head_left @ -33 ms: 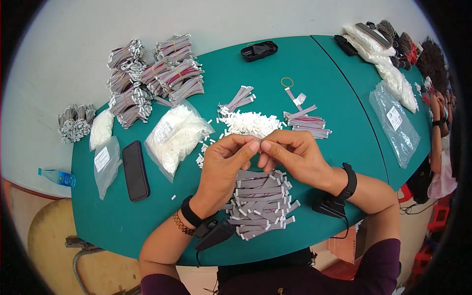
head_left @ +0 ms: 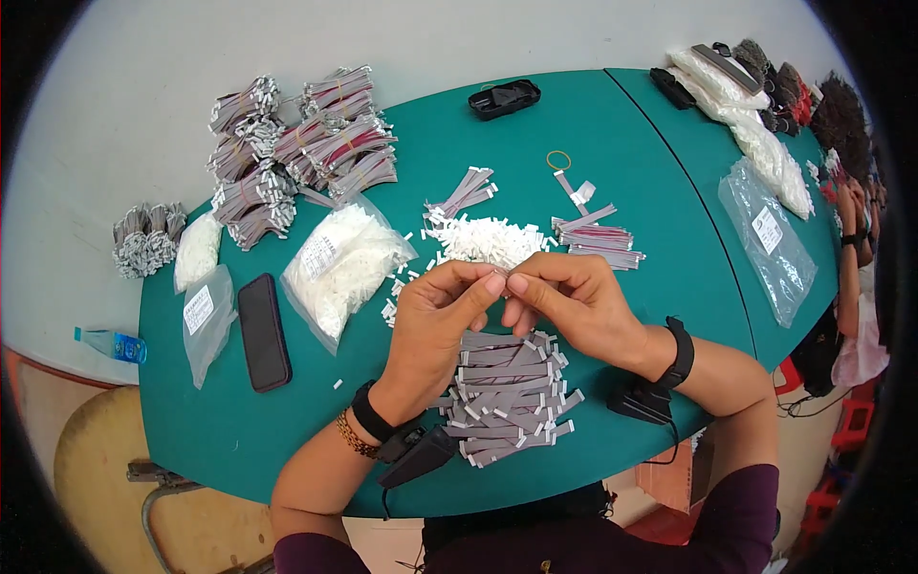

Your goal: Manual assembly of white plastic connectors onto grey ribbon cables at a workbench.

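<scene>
Fingers (head_left: 493, 285) of my left hand (head_left: 430, 311) and right hand (head_left: 588, 301) are pinching tip to tip, presumably for fine control; I cannot tell on what. White pieces (head_left: 488, 241) are lying just beyond, ribbon cables (head_left: 512, 390) nearer, apparently for short reach.

Parts pile (head_left: 492, 241): on the table (head_left: 612, 115), behind the cable pile (head_left: 512, 392).
Phone (head_left: 264, 333): at left of the cable pile.
Parts bag (head_left: 344, 273): between phone and parts pile.

pale wall (head_left: 497, 33), curved green table (head_left: 206, 421), red stools (head_left: 851, 423)
</scene>
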